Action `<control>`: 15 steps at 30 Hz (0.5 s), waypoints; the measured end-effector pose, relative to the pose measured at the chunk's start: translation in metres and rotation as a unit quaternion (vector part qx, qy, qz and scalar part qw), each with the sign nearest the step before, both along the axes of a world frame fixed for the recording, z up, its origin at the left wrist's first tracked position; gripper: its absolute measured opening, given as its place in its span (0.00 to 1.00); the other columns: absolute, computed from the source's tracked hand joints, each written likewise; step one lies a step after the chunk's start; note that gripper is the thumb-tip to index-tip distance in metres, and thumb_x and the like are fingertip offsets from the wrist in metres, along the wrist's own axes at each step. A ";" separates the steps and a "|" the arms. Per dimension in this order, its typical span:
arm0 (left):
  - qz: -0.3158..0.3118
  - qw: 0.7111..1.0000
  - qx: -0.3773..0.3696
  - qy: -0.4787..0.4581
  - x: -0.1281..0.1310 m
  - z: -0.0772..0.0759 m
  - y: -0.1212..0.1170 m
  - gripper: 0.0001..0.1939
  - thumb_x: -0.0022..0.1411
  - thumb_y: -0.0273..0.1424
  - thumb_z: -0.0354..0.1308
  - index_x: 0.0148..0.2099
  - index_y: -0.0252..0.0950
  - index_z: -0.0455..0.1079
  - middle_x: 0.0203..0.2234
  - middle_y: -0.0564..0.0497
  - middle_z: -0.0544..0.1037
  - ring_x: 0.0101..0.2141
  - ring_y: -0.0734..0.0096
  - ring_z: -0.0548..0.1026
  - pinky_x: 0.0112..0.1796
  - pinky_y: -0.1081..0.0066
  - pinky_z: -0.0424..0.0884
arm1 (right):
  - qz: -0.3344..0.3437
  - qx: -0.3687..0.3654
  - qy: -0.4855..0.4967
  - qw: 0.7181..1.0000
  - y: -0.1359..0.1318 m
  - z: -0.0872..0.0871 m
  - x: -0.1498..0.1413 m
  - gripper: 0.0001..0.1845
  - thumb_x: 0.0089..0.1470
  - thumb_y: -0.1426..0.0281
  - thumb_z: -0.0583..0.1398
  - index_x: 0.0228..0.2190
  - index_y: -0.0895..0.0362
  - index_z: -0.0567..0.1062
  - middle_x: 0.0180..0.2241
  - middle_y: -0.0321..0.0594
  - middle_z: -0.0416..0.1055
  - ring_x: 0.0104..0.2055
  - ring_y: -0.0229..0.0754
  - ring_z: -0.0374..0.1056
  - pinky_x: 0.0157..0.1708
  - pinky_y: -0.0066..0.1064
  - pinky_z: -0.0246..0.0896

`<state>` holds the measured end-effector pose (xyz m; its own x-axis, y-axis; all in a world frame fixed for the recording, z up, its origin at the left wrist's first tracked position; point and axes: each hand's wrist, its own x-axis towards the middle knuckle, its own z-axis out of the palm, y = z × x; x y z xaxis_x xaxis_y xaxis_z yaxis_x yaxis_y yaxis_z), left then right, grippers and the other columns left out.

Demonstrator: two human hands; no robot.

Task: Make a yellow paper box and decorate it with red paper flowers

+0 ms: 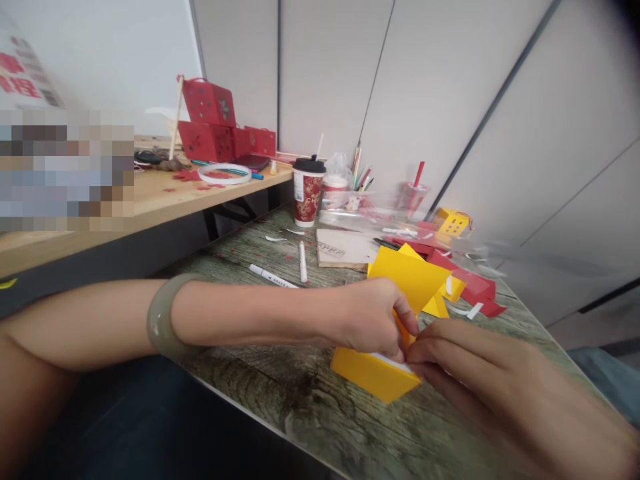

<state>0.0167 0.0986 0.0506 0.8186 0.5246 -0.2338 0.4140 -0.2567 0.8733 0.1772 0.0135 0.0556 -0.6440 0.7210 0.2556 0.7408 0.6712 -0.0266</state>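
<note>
A partly folded yellow paper box [375,379] rests on the wood-patterned table, one yellow panel [413,277] standing up at its back. My left hand [373,317], below a wrist with a pale green bangle [163,319], reaches over the box with its fingers curled down inside. From the right, my right hand [475,360] pinches the box at its right corner, fingertips pressed close to those of the left. A white strip shows along the box's inner front edge. The gripped edges are partly hidden by my fingers.
Two white markers [303,261] lie beyond my left arm. A white board [345,248], red paper pieces [475,287] and a yellow box with holes [453,221] lie farther back. A lidded cup [307,192] stands near the wooden table [150,205] carrying red boxes [207,141].
</note>
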 end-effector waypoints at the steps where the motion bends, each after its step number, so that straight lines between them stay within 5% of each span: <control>1: -0.005 1.000 0.001 -0.001 0.000 0.000 0.000 0.10 0.41 0.18 0.58 0.30 0.33 0.66 0.21 0.56 0.73 0.26 0.73 0.72 0.25 0.75 0.64 | 0.000 0.000 0.001 1.000 0.001 0.000 0.000 0.12 0.58 0.70 0.49 0.27 0.56 0.70 0.25 0.37 0.67 0.23 0.35 0.64 0.21 0.26 0.58; 9: 0.005 0.999 -0.042 0.024 0.002 0.002 0.002 0.09 0.43 0.20 0.59 0.30 0.32 0.66 0.23 0.54 0.74 0.28 0.71 0.73 0.29 0.72 0.67 | 0.008 -0.040 -0.013 0.999 -0.002 0.001 0.010 0.14 0.58 0.74 0.47 0.35 0.52 0.72 0.31 0.36 0.72 0.29 0.35 0.69 0.25 0.24 0.63; 15: 0.011 0.998 -0.057 0.004 0.003 0.002 0.001 0.09 0.43 0.18 0.59 0.27 0.33 0.63 0.18 0.57 0.69 0.27 0.72 0.71 0.31 0.71 0.68 | 0.092 0.158 -0.139 0.973 -0.014 0.003 0.008 0.16 0.56 0.76 0.45 0.39 0.55 0.70 0.35 0.40 0.74 0.33 0.43 0.69 0.29 0.34 0.65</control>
